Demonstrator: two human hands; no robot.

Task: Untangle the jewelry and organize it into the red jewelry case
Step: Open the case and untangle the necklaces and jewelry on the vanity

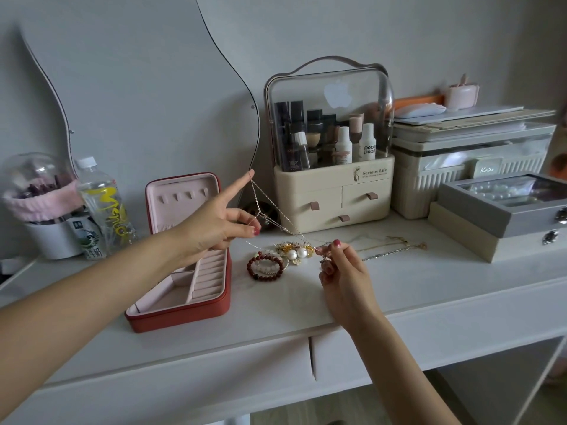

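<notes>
Silver-toned chain [270, 207], light, limp and snag-prone, is stretching just right of the open red jewelry case [184, 259]; your left hand [214, 225] is hooking it on spread fingers, your right hand [340, 265] pinching its low end above the tangled pile [288, 256] on the table [399, 289].

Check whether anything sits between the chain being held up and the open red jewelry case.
Nothing visible blocks it. The thin chain hangs from the left hand to the right hand. The red jewelry case lies open left of the jewelry pile, under the left forearm, with only bare tabletop between.
</notes>
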